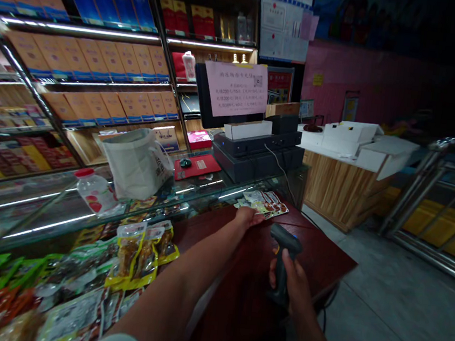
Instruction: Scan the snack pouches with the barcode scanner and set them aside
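Observation:
My right hand (291, 280) is wrapped round the handle of a dark barcode scanner (285, 239), held above the dark red tabletop (324, 256). Its head points away to the upper left. Stretched forward, my left hand (248, 216) grips the near edge of a few flat snack packets (268, 202) with printed fronts, at the table's far side by the glass counter. Part of its grip is hidden behind the hand. Left of my forearm, yellow-edged snack packs (141, 253) lie among many others.
Behind the table stand a cash drawer (253, 159) and a monitor (203, 92) with a handwritten sheet. A white bag (134, 163) and a red-lidded jar (95, 192) are on the glass counter. Metal railing (425, 180) runs at the right.

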The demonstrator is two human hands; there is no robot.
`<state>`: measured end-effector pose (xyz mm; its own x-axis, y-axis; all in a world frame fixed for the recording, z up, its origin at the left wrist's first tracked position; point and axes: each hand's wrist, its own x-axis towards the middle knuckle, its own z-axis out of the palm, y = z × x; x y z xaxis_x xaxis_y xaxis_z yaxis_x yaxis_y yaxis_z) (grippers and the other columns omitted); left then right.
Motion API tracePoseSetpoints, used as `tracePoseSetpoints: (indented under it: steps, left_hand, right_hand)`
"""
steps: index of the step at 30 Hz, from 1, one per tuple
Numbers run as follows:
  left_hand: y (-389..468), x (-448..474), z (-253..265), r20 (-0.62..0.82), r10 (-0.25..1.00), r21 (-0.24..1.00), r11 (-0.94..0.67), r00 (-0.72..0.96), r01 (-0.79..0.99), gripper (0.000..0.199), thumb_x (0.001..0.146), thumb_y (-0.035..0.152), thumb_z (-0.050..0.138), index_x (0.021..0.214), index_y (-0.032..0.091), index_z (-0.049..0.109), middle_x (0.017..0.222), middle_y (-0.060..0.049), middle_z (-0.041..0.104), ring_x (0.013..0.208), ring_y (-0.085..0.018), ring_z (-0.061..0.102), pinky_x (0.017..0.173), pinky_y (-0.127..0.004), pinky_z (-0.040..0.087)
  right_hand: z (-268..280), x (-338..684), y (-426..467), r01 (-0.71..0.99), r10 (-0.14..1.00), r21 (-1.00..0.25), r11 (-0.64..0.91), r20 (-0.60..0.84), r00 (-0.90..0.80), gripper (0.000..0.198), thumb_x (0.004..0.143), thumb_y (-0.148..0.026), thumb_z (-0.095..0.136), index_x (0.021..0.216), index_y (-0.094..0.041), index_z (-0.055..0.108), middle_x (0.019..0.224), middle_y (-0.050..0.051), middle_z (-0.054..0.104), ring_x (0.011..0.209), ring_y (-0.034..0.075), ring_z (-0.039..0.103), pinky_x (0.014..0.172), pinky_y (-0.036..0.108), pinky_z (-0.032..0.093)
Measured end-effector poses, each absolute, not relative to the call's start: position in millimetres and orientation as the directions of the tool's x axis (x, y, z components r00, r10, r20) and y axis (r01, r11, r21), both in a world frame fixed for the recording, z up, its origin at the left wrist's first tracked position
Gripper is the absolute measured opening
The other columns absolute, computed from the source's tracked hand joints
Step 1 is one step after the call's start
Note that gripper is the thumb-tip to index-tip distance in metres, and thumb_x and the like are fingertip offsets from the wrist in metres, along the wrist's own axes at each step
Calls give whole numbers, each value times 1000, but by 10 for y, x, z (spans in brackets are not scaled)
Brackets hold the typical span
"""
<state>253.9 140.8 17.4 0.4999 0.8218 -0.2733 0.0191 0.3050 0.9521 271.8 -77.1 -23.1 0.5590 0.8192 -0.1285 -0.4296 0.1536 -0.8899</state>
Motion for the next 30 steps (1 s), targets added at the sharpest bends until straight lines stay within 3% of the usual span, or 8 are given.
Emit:
tracePoseSetpoints:
  steps: [5,8,13,17,23,26,30]
  left_hand:
    - [1062,1992,263,-293,847,941,338,443,-24,10,95,19,59,100,11,58,81,-3,68,66,-12,69,61,-24,56]
    - [760,1541,339,-245,868,949,306,431,-76,12,89,15,65,94,13,55,81,-6,71,65,-15,73,60,-23,57]
    - [263,835,394,-165,895,964,236,413,-126,38,74,35,81,93,14,57,86,-7,74,65,-19,75,56,-23,58]
    - [-52,441,351,-87,930,982,139,358,-124,55,63,58,82,88,15,56,82,-5,74,61,-19,74,52,-23,56]
    - [-368,38,297,19,984,1000,-23,177,19,51,73,65,70,86,16,61,69,-2,71,58,-18,72,54,-25,57]
    - [-438,-126,276,85,988,988,-101,133,116,45,81,62,63,86,18,61,63,-1,69,58,-18,71,58,-27,58]
    - [-481,-263,243,157,983,952,-177,97,251,37,88,56,57,87,20,62,67,-2,71,63,-21,73,60,-28,57]
  right_hand:
    - [-257,2723,-786,-458,825,-870,180,-121,553,59,79,-73,66,97,-16,62,53,-4,59,41,11,48,38,19,37]
    - [-246,2727,-810,-475,820,-859,192,-126,558,60,77,-72,69,97,-16,62,57,-3,61,42,10,49,39,19,38]
    - [-170,2700,-866,-494,809,-845,207,-136,572,66,68,-74,75,98,-16,61,60,-4,62,42,9,50,38,19,39]
    - [-92,2550,-940,-489,820,-847,209,-120,560,61,69,-75,74,89,-18,61,57,-4,60,43,10,50,39,19,39]
    - [227,2092,-1153,-425,880,-891,160,-66,470,56,82,-72,65,91,-17,63,51,-3,57,40,9,46,39,18,37]
    - [437,1877,-1286,-293,892,-945,142,-6,453,54,82,-70,66,96,-18,64,58,-2,61,42,10,48,41,20,40]
    - [588,1669,-1415,-166,937,-985,57,-4,348,51,84,-70,63,81,-19,61,52,-2,58,44,11,50,46,21,42]
